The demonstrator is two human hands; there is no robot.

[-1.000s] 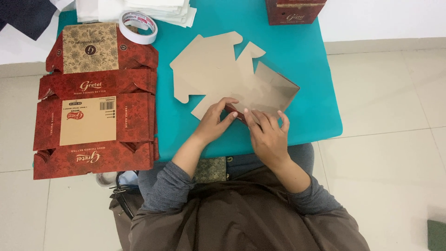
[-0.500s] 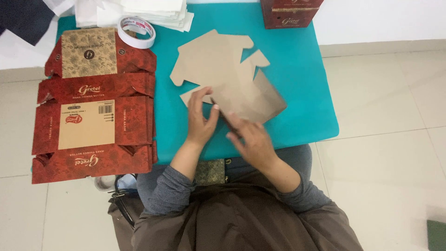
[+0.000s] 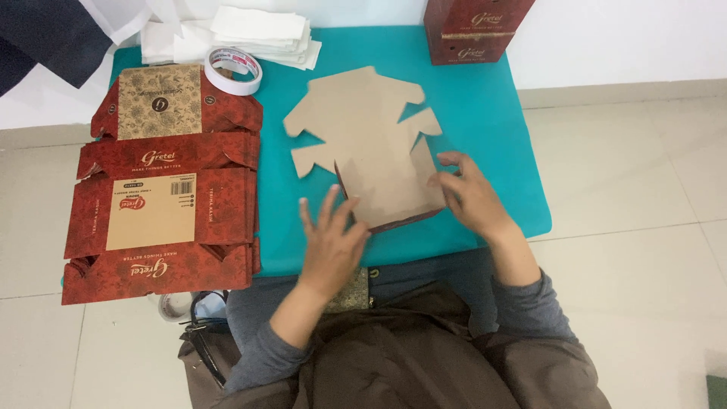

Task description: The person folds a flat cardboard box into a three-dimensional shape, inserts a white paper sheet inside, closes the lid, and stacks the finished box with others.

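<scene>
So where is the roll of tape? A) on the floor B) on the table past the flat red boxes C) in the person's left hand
B: the roll of tape lies on the teal table beyond the flat red boxes, far from both hands.

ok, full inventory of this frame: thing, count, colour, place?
flat box blank: 1, brown side up, table centre
stack of printed box blanks: 1 stack, red and tan, table's left edge
tape roll: 1, white, top left
paper pile: 1, white, top edge
made-up box: 1, red, top right
table: 1, teal
left hand: fingers spread, at blank's near-left edge
right hand: on blank's right edge
</scene>
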